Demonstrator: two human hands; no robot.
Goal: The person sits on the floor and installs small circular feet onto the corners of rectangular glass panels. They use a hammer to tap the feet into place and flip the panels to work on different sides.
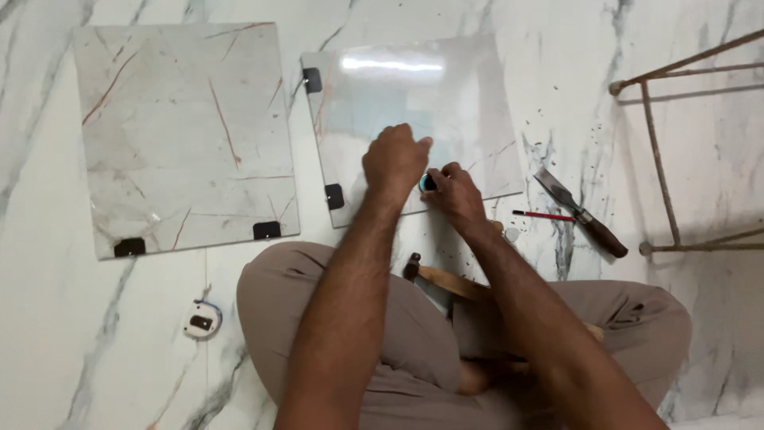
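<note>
The left hand [395, 162] sits just above the middle of the frame, fingers curled under into a loose fist, knuckles resting on the near edge of a glossy tile [414, 119]. Whether it grips anything cannot be told, since the fingertips are hidden. Just to its right, the right hand [454, 191] is closed around a small round dark object with a teal rim [427, 182], pinched between thumb and fingers and held at the lower edge of that tile. The two hands nearly touch, with the round object between them.

The glossy tile lies flat on the white marble floor [48, 334] in the upper middle of the frame, slightly turned, with a dark corner piece [334, 196] at its lower left and another at its upper left. To the left, a second, duller tile with reddish veins [183, 135] lies apart from it, with dark pieces along its lower edge.

Right of the hands, a red pencil [543, 215] lies beside a chisel with a dark handle [581, 213]. A rusty metal frame [660, 151] stands at the right edge. Below the arms, a hammer [438, 277] rests against the person's folded legs in brown trousers [278, 302]. In the lower left, a small white tape measure [202, 320] lies on the floor.
</note>
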